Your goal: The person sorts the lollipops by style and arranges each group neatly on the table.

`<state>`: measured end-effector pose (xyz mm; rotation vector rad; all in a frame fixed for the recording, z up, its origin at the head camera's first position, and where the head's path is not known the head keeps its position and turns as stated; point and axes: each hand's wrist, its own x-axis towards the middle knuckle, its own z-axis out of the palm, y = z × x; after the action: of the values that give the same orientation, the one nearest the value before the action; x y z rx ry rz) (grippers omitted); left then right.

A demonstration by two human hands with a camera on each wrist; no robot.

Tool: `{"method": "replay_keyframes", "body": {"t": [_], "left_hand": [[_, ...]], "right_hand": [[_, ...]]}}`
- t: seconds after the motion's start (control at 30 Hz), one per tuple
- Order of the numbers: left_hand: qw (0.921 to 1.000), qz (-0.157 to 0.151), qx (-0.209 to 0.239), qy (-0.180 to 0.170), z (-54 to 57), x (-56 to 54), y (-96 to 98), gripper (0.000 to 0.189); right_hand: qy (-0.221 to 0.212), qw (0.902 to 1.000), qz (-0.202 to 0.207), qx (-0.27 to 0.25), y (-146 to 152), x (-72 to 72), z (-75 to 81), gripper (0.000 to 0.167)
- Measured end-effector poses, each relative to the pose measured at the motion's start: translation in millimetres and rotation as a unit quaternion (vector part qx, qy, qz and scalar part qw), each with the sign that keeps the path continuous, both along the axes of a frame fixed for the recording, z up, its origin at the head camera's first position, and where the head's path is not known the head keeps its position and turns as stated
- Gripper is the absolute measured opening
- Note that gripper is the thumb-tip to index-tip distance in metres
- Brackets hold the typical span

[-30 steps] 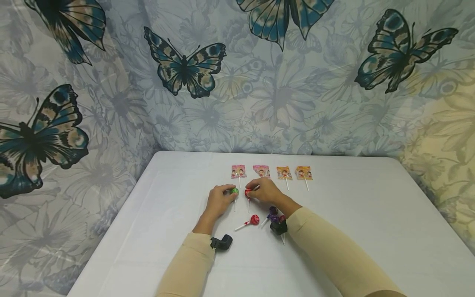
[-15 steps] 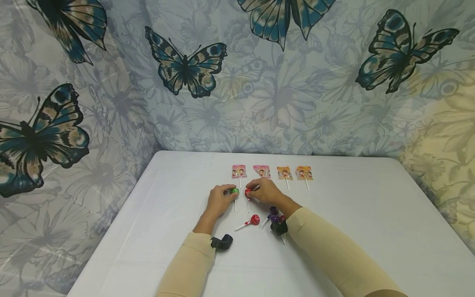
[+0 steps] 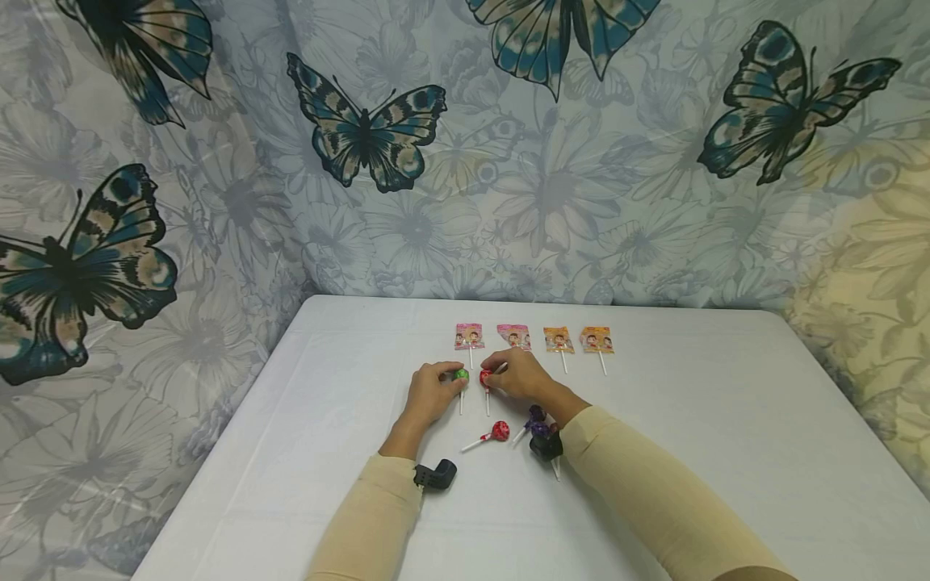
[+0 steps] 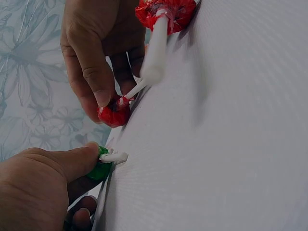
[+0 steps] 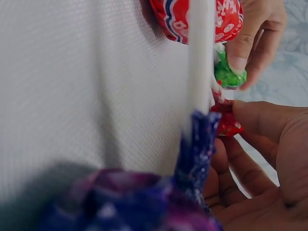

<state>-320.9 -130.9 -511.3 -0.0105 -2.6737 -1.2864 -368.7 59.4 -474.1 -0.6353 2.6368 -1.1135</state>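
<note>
On the white table, my left hand [image 3: 430, 392] pinches the wrapped head of a green lollipop [image 3: 462, 375] between thumb and finger. Just right of it, my right hand [image 3: 520, 374] pinches a red lollipop [image 3: 485, 378] by its head. Both sticks point toward me. In the left wrist view the green lollipop [image 4: 99, 169] and the red lollipop [image 4: 115, 111] sit side by side in the fingertips. A second red lollipop [image 3: 500, 431] lies nearer me, its stick pointing left. Purple lollipops [image 3: 536, 421] lie under my right wrist, partly hidden by the black wrist camera [image 3: 546, 444].
Along the back lie flat lollipops in a row: two in pink wrappers [image 3: 468, 336] and two in orange wrappers [image 3: 559, 339], sticks toward me. The white table [image 3: 726, 452] meets a butterfly-patterned cloth [image 3: 552, 202] behind and at the left.
Both hands keep the same grip and place on the green and red lollipops. Only a slight shift of the whole head view shows.
</note>
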Motion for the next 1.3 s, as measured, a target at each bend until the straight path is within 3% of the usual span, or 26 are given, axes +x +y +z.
{"method": "replay_keyframes", "body": {"t": [0.7,1.0,1.3], "left_hand": [[1.0000,0.002,0.005,-0.006,0.9,-0.4,0.7,0.028],[0.9999,0.004,0.008,-0.007,1.8,1.1,1.4,0.028],[1.0000,0.002,0.007,-0.003,-0.4,0.4,0.3,0.028]], "right_hand": [[0.011,0.9998,-0.014,-0.014,21,4.3,16.0,0.031],[0.028,0.9984,-0.016,-0.046,30,15.1,31.2,0.032],[0.051,0.9944,-0.015,-0.091,49,34.7,47.5,0.031]]}}
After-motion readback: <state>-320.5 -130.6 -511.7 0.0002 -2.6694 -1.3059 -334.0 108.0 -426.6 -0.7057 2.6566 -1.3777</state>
